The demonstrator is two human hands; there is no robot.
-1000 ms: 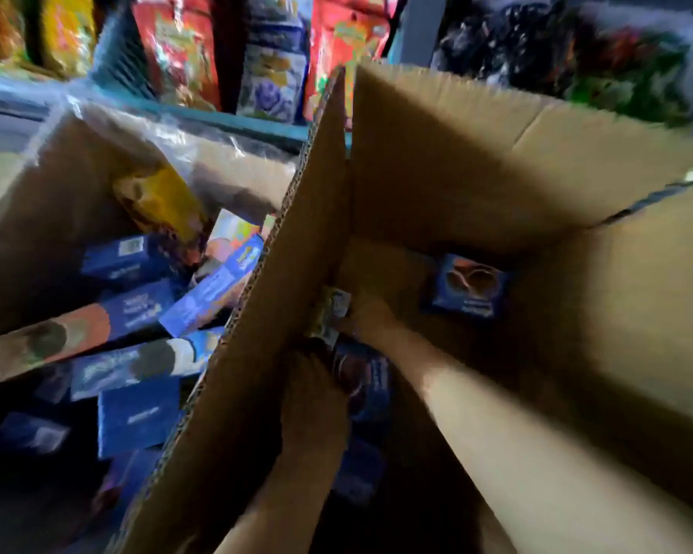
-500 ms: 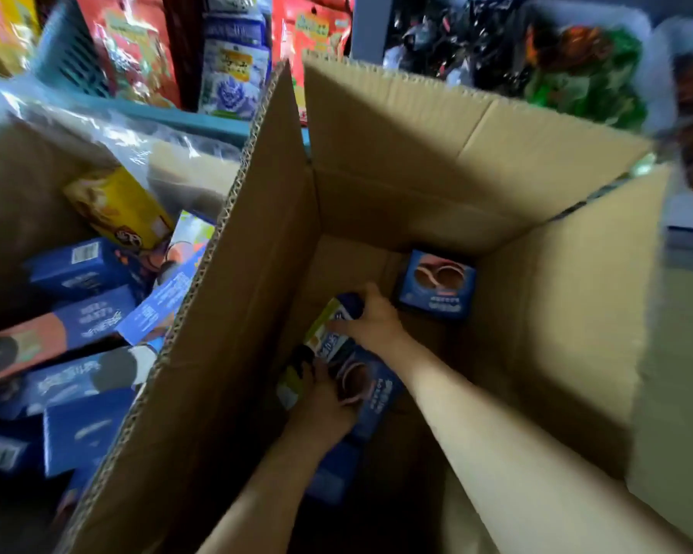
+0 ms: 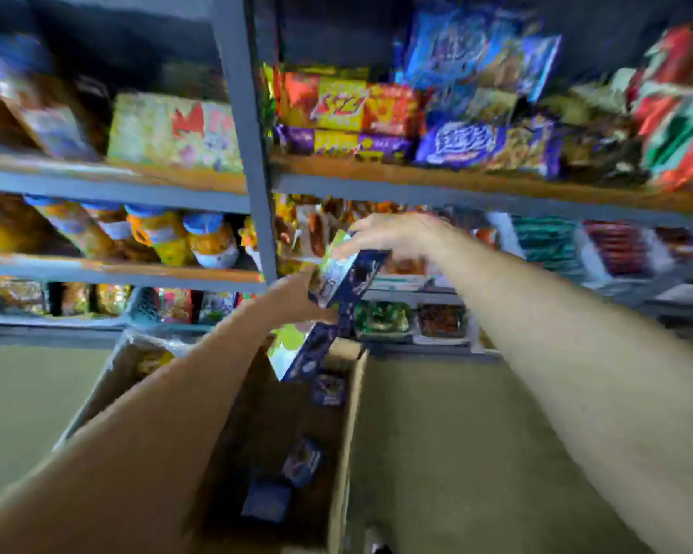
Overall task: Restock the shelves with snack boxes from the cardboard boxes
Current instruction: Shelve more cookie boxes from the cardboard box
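Two hands lifted blue snack boxes from a cardboard box toward shelves

The right hand point(image 3: 393, 237) gripped the top of the snack boxes point(image 3: 337, 289); the left hand point(image 3: 297, 301) gripped below. They looked light and stiff but crushable and likely to slip apart, so clamping both ends seemed wise. The cardboard box point(image 3: 349, 433) sat below; a grey shelf post point(image 3: 249, 153) and crowded packets left little room
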